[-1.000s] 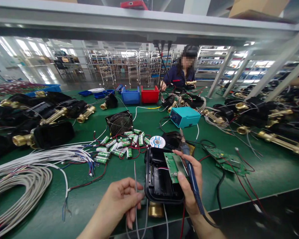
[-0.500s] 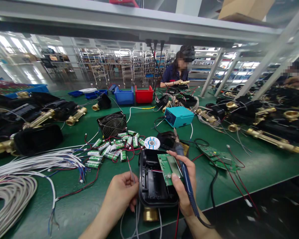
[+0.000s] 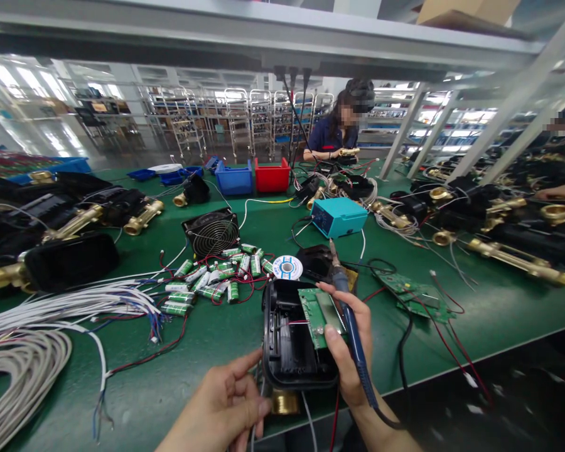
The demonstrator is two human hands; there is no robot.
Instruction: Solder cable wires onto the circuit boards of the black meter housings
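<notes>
My right hand (image 3: pixel 353 339) is closed around a blue-handled soldering iron (image 3: pixel 353 336) and a green circuit board (image 3: pixel 312 320). The iron's tip points up and away. Beneath the board lies an open black meter housing (image 3: pixel 275 370), with a brass threaded fitting (image 3: pixel 285 402) at its near end. Thin wires run from inside the housing to the board. At the housing's lower left, my left hand (image 3: pixel 233 402) has its index finger against the wall. Its thumb and curled fingers close on a thin grey cable (image 3: pixel 263 384), partly hidden by them.
Green-wrapped batteries (image 3: pixel 216 276), a solder spool (image 3: pixel 287 268) and a fan (image 3: pixel 211 232) lie beyond the housing. Cable bundles (image 3: pixel 32 351) cover the left. Further back are a teal soldering station (image 3: pixel 339 218) and blue and red bins (image 3: pixel 272 176). Circuit boards (image 3: pixel 417 298) lie right. A co-worker (image 3: pixel 332 135) sits opposite.
My left hand has moved down along the housing's left side toward the brass fitting, and the grey cable end that stood above its fingers no longer shows. My right hand has barely moved.
</notes>
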